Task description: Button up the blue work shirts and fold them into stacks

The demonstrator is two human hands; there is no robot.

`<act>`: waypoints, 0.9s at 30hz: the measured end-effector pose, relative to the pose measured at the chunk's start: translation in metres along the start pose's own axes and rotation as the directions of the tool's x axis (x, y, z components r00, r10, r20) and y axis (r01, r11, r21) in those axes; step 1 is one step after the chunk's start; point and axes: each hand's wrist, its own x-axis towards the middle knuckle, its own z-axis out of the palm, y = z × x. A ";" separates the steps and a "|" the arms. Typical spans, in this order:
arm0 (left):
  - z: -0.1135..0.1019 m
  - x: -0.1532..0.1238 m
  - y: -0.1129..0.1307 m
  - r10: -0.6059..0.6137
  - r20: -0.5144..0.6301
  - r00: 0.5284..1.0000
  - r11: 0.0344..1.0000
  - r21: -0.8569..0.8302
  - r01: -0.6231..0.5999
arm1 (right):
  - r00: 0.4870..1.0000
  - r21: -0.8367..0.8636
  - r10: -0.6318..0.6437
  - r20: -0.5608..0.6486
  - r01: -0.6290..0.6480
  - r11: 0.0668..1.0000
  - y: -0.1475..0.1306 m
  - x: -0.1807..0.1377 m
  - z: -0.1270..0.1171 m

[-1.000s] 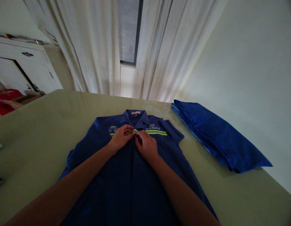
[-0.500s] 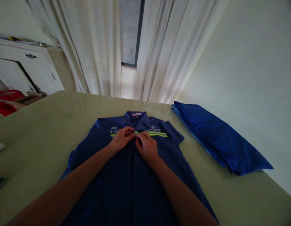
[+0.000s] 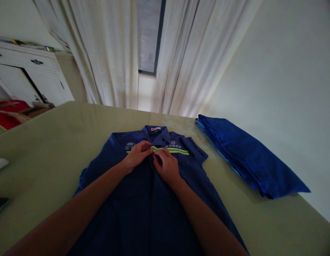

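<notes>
A dark blue work shirt (image 3: 143, 206) with a yellow-green reflective stripe lies flat, collar away from me, on a pale green bed (image 3: 47, 142). My left hand (image 3: 137, 155) and my right hand (image 3: 166, 165) meet at the chest, fingers pinched on the shirt's front opening just below the collar. Both hands are closed on the fabric edges there. What exactly sits between the fingertips is too small to see.
A stack of folded bright blue garments (image 3: 245, 153) lies at the right, close to the wall. White curtains (image 3: 181, 57) hang behind the bed. A white cabinet (image 3: 28, 78) and red items (image 3: 7, 113) are at the far left.
Both hands stay pinched at the same spot on the shirt's front; only small finger movements and a slight camera shift.
</notes>
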 end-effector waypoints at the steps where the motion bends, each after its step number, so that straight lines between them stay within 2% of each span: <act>1: 0.000 0.001 -0.001 0.007 -0.004 1.000 1.000 -0.002 -0.007 | 1.000 0.021 0.017 -0.007 -0.016 1.000 0.000 0.000 0.000; 9: 0.000 0.000 -0.003 0.020 0.014 1.000 0.999 0.028 -0.021 | 0.986 0.127 0.162 -0.032 -0.157 0.979 0.008 0.004 0.004; 16: 0.000 0.002 -0.004 -0.013 -0.019 1.000 1.000 -0.001 0.013 | 0.987 0.208 0.160 -0.029 -0.151 0.966 0.010 0.005 0.007; 21: 0.001 0.001 -0.004 -0.063 -0.042 0.997 0.997 -0.038 0.062 | 0.993 0.265 0.106 -0.042 -0.091 0.960 0.014 0.006 0.007; 24: 0.003 0.002 -0.004 -0.091 -0.049 0.995 0.995 -0.035 0.089 | 0.995 0.259 0.084 -0.047 -0.069 0.963 0.015 0.006 0.008; 27: 0.004 0.002 -0.006 -0.064 -0.108 0.992 0.998 0.001 0.065 | 0.998 0.221 0.039 -0.038 -0.030 0.975 0.014 0.004 0.007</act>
